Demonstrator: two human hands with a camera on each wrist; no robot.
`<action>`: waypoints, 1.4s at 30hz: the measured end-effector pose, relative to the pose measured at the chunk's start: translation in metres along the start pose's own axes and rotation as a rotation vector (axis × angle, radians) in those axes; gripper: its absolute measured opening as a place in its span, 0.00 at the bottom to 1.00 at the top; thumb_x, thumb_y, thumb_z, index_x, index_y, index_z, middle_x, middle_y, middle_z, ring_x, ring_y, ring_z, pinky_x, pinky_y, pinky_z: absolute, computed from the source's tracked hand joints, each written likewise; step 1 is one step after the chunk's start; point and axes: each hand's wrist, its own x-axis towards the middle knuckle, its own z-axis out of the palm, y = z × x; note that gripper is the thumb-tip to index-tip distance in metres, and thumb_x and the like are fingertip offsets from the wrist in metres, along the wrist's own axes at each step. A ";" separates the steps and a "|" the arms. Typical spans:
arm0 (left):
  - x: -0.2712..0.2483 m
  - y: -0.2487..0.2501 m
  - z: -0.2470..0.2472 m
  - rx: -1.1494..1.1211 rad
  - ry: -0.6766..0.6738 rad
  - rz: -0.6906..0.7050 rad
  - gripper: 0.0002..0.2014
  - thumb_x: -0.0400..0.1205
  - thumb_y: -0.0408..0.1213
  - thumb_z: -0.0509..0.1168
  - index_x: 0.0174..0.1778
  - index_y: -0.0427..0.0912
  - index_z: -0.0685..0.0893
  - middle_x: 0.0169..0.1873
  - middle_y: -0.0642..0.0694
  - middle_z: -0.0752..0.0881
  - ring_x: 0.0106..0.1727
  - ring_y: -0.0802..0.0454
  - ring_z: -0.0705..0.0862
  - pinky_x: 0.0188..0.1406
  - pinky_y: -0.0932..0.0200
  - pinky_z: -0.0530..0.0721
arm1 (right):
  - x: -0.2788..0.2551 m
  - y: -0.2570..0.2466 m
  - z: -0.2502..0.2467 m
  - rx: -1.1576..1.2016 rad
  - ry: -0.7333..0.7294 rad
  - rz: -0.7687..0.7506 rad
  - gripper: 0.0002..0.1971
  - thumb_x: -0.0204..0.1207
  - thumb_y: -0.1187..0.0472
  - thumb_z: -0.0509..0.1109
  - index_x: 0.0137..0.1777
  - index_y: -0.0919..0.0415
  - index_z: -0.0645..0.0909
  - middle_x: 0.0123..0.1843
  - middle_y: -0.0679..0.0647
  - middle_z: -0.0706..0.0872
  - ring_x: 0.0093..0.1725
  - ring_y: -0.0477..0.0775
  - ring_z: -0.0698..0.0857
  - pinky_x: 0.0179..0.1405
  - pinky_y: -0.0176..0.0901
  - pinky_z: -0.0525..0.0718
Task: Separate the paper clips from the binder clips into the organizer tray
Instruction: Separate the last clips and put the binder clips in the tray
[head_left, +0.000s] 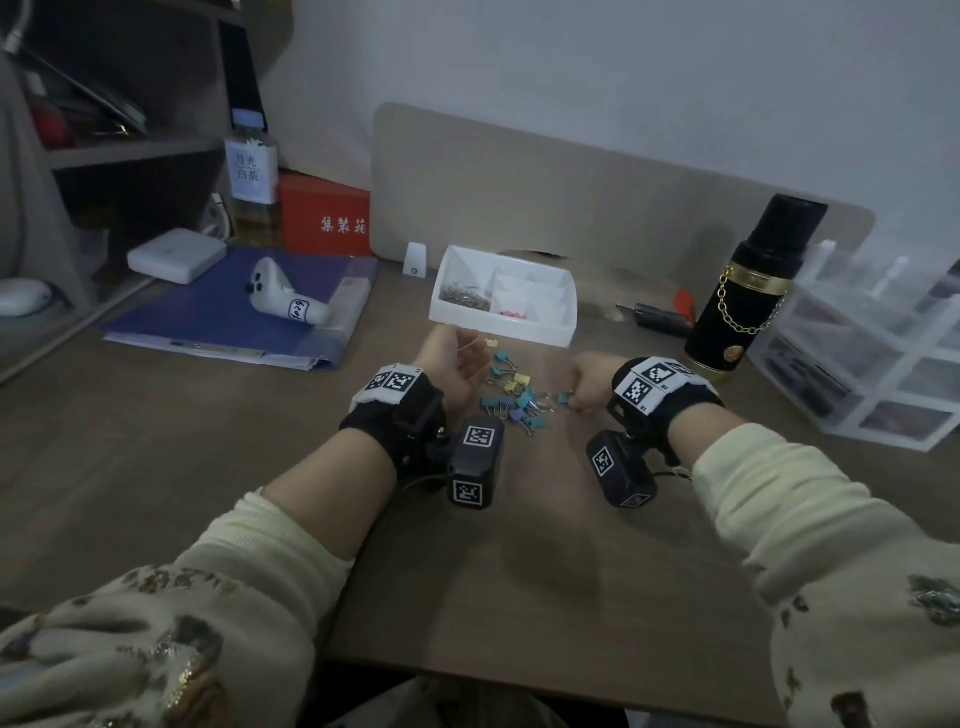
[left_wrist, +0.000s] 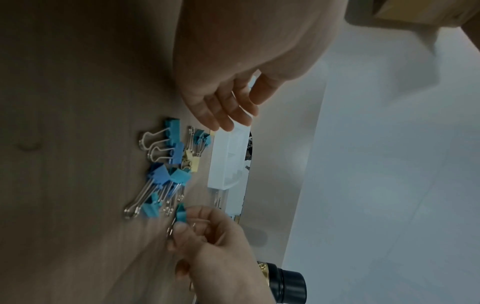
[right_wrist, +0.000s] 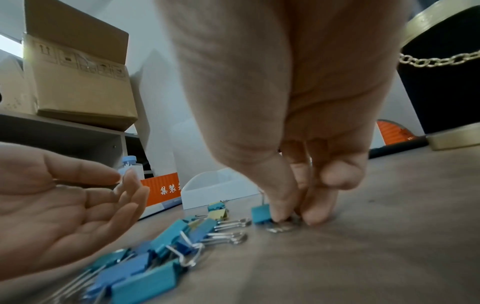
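Several teal, blue and yellow binder clips (head_left: 511, 395) (left_wrist: 166, 170) (right_wrist: 166, 242) lie in a loose pile on the wooden desk in front of the white organizer tray (head_left: 519, 330) (left_wrist: 223, 156) (right_wrist: 215, 195). The tray's left compartment holds silver paper clips (head_left: 465, 296); a front compartment holds small pink items (head_left: 511, 313). My right hand (head_left: 574, 400) (left_wrist: 182, 226) (right_wrist: 296, 218) pinches the wire handles of one teal binder clip (head_left: 562, 399) (left_wrist: 181, 212) (right_wrist: 261, 215) at the pile's right edge, low on the desk. My left hand (head_left: 470, 348) (left_wrist: 244, 111) (right_wrist: 85, 197) hovers at the pile's left, palm turned inward, fingers relaxed and empty.
A black flask with a gold chain (head_left: 748, 291) stands right of the tray, with clear plastic drawers (head_left: 857, 353) beyond it. A blue folder (head_left: 234, 312) carrying a white controller (head_left: 285, 296) lies left. A red box (head_left: 327, 213) and a bottle (head_left: 252, 176) stand at the back left.
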 end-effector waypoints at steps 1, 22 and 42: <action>-0.001 -0.001 0.000 -0.012 -0.002 -0.004 0.08 0.83 0.31 0.57 0.39 0.40 0.78 0.35 0.47 0.81 0.40 0.51 0.81 0.46 0.59 0.79 | -0.002 -0.002 0.001 0.017 0.011 0.018 0.13 0.74 0.62 0.70 0.56 0.67 0.83 0.54 0.59 0.89 0.54 0.58 0.86 0.50 0.45 0.83; -0.010 0.008 -0.014 -0.416 -0.116 -0.112 0.18 0.89 0.41 0.47 0.66 0.33 0.73 0.46 0.36 0.79 0.46 0.47 0.82 0.35 0.58 0.87 | -0.021 -0.050 0.015 1.064 0.378 -0.343 0.12 0.76 0.62 0.72 0.56 0.66 0.82 0.50 0.56 0.85 0.47 0.46 0.81 0.38 0.27 0.78; -0.005 -0.002 -0.011 -0.186 -0.100 -0.116 0.15 0.86 0.41 0.52 0.36 0.37 0.73 0.33 0.42 0.74 0.36 0.47 0.76 0.38 0.57 0.77 | -0.016 -0.052 0.035 0.908 0.385 -0.309 0.11 0.71 0.65 0.76 0.46 0.59 0.75 0.36 0.52 0.78 0.28 0.48 0.78 0.23 0.33 0.77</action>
